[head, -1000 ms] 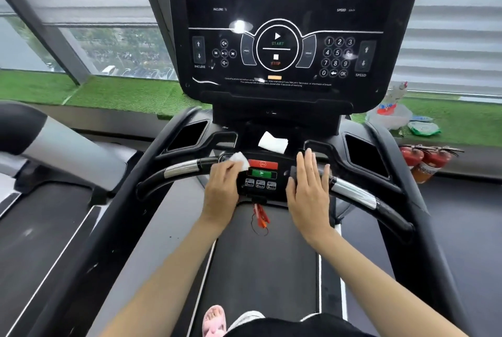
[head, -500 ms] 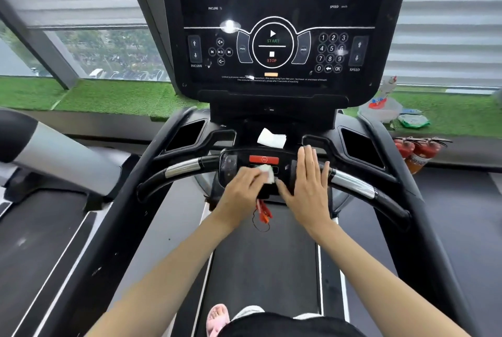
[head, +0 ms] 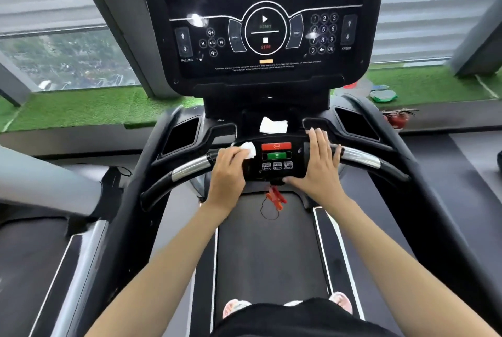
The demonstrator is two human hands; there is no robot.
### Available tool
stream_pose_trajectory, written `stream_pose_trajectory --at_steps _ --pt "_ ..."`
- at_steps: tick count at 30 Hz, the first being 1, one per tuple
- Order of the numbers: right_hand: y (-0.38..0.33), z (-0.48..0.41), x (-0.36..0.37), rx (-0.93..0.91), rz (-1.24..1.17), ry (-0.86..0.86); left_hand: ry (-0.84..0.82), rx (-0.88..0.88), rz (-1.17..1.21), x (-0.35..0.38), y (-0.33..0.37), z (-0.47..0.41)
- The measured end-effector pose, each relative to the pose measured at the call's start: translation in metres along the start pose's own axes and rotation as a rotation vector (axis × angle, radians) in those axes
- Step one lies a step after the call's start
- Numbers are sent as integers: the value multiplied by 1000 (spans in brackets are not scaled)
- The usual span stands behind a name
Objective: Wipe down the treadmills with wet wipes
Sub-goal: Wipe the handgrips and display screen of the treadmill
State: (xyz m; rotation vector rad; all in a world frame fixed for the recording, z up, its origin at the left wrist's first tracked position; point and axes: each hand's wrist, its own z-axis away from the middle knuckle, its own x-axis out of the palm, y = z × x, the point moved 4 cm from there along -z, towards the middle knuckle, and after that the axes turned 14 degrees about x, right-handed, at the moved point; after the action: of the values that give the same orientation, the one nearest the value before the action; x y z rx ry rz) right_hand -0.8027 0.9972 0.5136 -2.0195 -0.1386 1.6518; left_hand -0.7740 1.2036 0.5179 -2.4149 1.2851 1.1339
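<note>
Wiping the small control panel (head: 277, 165) at the middle of the handlebar (head: 190, 167) looks to be the step you are working on. Your left hand (head: 228, 171) is bunching the wet wipe (head: 248, 148) under curled fingers and pressing it against the panel's upper left corner, just beside the red button (head: 276, 146). Your right hand (head: 319, 163) is holding nothing. It is lying flat with straight fingers over the panel's right end, the thumb reaching under the lower edge, and it seems to be steadying you. A second wipe (head: 273, 125) is lying on the ledge behind the panel, apart from both hands.

The next move is probably calling for another pass to the right, across the green button (head: 276, 155) and the three small keys, with light pressure so that nothing gets triggered. The right end is sitting under your palm, so that hand is going to have to lift before the wipe can reach it. The red clip (head: 275, 197) is dangling just below the panel, so keep the wipe from snagging it.

Half a second ago the wipe was covering the green button at the middle of the panel; now it is sitting at the left corner, and both coloured buttons are showing. Your right hand is staying at the right end.
</note>
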Motion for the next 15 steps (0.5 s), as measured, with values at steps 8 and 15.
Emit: stream_pose_trajectory --at_steps 8,15 --pt "-8 1 -4 95 32 -40 -80 205 91 -4 -1 4" --pt "-11 5 -7 134 36 -60 -230 437 32 -11 -5 18"
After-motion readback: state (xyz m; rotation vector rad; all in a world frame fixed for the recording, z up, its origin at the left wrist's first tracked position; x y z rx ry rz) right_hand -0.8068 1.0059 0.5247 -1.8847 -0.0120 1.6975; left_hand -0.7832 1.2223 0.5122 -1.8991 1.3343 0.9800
